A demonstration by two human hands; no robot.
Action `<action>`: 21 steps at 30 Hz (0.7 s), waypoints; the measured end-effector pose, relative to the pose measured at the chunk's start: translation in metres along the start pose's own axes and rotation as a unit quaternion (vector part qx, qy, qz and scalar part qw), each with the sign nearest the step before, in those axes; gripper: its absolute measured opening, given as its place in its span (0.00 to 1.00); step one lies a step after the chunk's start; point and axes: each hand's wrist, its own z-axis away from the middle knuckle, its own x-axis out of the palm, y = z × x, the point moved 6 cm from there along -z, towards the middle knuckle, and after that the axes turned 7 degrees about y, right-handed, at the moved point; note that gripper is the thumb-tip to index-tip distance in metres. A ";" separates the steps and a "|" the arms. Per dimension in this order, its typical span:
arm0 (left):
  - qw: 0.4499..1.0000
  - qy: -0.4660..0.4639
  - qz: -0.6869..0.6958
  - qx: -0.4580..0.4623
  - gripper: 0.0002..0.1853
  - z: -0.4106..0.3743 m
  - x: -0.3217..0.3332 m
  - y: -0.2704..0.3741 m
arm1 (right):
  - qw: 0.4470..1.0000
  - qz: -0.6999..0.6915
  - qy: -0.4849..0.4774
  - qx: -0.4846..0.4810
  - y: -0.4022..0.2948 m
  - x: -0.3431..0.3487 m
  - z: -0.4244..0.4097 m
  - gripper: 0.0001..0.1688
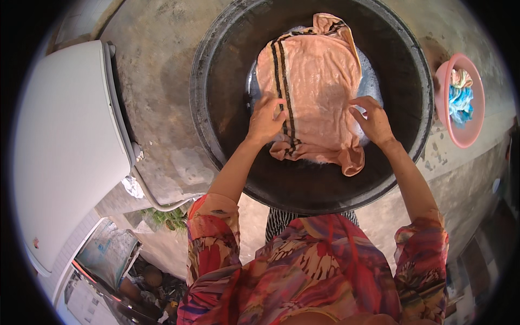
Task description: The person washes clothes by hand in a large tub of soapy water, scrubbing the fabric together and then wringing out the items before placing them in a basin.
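A wet pink towel with dark stripes along its left side lies spread in a large round black tub, over soapy water. Its top right corner and lower edge are bunched. My left hand is at the towel's striped left side, fingers curled, with thumb and forefinger apart; whether it pinches any cloth cannot be told. At the towel's right edge is my right hand, its thumb and forefinger a little apart, with no cloth plainly between them.
Right of the tub, a pink plastic basin holds blue and pale wet cloths. A large white appliance stands at the left, with a grey hose near its base. Green plants grow beside the concrete floor at lower left.
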 end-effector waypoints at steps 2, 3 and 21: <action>0.986 0.156 -0.051 0.013 0.29 -0.056 -0.015 0.004 | 0.989 0.032 0.136 -0.042 0.001 -0.010 -0.066 0.23; 0.973 0.217 -0.075 -0.004 0.34 -0.083 -0.012 -0.003 | 0.977 0.002 0.210 -0.028 0.000 -0.016 -0.095 0.28; 0.997 0.021 -0.039 -0.058 0.14 0.002 0.015 -0.011 | 0.985 0.025 0.119 0.126 0.092 0.001 -0.007 0.30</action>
